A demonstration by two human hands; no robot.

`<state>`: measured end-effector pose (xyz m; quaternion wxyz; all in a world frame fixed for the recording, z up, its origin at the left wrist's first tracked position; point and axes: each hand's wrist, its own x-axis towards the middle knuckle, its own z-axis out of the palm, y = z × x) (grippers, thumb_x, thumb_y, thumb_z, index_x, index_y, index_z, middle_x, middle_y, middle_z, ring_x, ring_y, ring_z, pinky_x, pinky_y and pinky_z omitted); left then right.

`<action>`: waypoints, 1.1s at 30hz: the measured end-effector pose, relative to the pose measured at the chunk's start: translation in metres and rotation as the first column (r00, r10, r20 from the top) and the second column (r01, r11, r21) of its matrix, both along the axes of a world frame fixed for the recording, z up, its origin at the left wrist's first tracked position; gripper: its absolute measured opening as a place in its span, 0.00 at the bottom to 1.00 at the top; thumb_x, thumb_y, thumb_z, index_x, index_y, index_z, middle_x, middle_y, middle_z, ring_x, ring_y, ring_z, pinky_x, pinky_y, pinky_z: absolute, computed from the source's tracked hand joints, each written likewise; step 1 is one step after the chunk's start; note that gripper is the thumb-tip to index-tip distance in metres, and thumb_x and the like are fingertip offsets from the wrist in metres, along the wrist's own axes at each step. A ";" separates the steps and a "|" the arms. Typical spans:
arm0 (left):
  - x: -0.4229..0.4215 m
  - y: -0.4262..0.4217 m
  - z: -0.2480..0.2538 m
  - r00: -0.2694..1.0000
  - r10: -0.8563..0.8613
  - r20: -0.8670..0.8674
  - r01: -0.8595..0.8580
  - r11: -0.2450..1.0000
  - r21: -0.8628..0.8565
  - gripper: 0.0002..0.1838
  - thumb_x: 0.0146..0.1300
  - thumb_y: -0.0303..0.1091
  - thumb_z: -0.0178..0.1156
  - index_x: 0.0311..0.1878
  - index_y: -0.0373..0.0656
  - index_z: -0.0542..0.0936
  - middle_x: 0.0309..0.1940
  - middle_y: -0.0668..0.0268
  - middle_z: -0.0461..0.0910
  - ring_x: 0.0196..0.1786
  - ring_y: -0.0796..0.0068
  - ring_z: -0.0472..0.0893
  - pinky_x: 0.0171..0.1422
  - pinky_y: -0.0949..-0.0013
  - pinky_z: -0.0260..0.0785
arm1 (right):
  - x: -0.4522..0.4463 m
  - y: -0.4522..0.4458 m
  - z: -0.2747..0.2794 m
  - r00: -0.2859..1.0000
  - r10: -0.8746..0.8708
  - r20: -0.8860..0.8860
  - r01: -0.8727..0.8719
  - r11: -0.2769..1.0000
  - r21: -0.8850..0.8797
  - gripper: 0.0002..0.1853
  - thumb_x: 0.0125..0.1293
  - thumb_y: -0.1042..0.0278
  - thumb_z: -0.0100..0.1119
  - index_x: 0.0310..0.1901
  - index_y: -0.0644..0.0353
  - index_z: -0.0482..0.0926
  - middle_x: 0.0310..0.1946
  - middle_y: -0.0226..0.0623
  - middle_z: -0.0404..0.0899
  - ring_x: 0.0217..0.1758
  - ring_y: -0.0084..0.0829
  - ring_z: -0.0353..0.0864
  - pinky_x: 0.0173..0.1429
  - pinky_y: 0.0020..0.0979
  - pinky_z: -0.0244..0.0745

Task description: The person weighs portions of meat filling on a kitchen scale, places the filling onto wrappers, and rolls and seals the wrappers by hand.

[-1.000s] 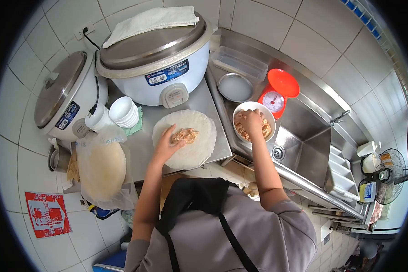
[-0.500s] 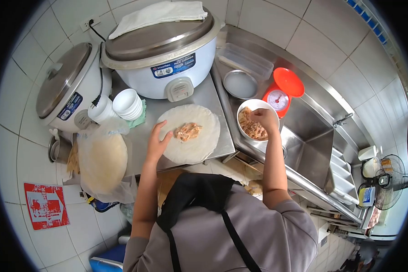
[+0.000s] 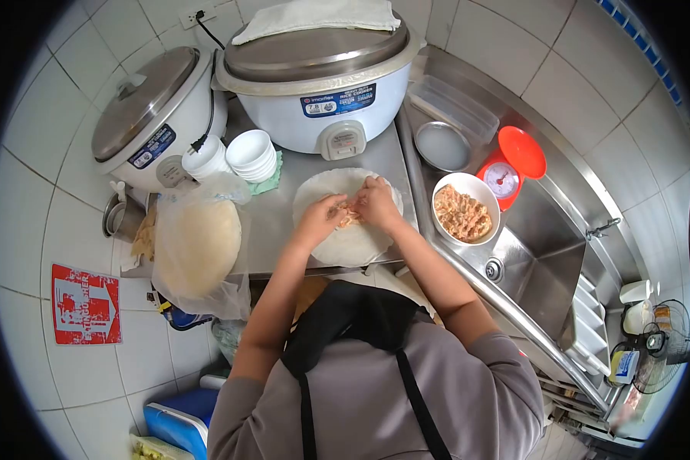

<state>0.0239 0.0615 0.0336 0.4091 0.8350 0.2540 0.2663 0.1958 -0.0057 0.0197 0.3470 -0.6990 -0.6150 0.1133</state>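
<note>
A round, thin white wrapper sheet [image 3: 360, 249] lies flat on the steel table, with orange-brown shredded filling [image 3: 350, 218] heaped at its middle. My left hand [image 3: 324, 218] bends its fingers against the left side of the heap. From the right, my right hand [image 3: 376, 202] presses its closed fingers into the same filling and covers part of it. Some fingertips are hidden. To the right, a white bowl [image 3: 436, 205] holds more of the minced, shredded mix, and neither hand touches it.
Behind stand a large rice cooker [image 3: 322, 123] and a second rice cooker [image 3: 153, 115]. White bowls [image 3: 251, 156] are stacked near them. At left lies a bag of wrappers [image 3: 199, 245]. A red scale [image 3: 506, 180], a round pan [image 3: 442, 146] and a sink [image 3: 540, 238] are right.
My right hand has left the white bowl and come over to the wrapper. My left hand has moved from the wrapper's edge in to the filling. The camera view has shifted.
</note>
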 end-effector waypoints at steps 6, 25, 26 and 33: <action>0.016 -0.003 -0.019 0.998 -0.023 0.064 0.008 0.974 0.226 0.10 0.57 0.30 0.63 0.41 0.38 0.82 0.42 0.61 0.82 0.44 0.66 0.81 0.51 0.69 0.71 | 0.018 -0.011 0.003 0.992 0.081 -0.100 -0.074 0.995 0.073 0.06 0.47 0.69 0.68 0.29 0.48 0.86 0.32 0.27 0.76 0.46 0.35 0.68 0.54 0.39 0.59; 0.007 0.017 -0.025 0.917 -0.117 -0.381 0.194 0.966 0.170 0.31 0.40 0.35 0.74 0.51 0.38 0.76 0.45 0.56 0.76 0.50 0.56 0.76 0.54 0.63 0.68 | 0.006 -0.010 -0.004 0.941 0.175 0.289 -0.136 0.980 -0.148 0.20 0.42 0.61 0.70 0.42 0.50 0.84 0.37 0.27 0.78 0.54 0.35 0.68 0.68 0.54 0.48; 0.004 0.015 -0.024 0.964 -0.102 -0.246 0.151 0.970 0.191 0.28 0.41 0.36 0.74 0.47 0.37 0.77 0.42 0.57 0.76 0.47 0.57 0.76 0.51 0.63 0.68 | 0.007 -0.012 -0.002 0.944 0.165 0.286 -0.130 0.982 -0.138 0.19 0.43 0.61 0.70 0.41 0.49 0.84 0.36 0.26 0.77 0.54 0.34 0.68 0.69 0.55 0.47; -0.014 0.023 -0.026 0.972 -0.105 -0.211 0.141 0.977 0.162 0.26 0.42 0.37 0.74 0.45 0.38 0.79 0.40 0.60 0.77 0.44 0.60 0.77 0.49 0.64 0.69 | -0.016 0.004 -0.008 0.922 0.169 0.349 -0.145 0.985 -0.094 0.18 0.40 0.56 0.72 0.36 0.48 0.85 0.33 0.23 0.79 0.52 0.32 0.69 0.70 0.57 0.44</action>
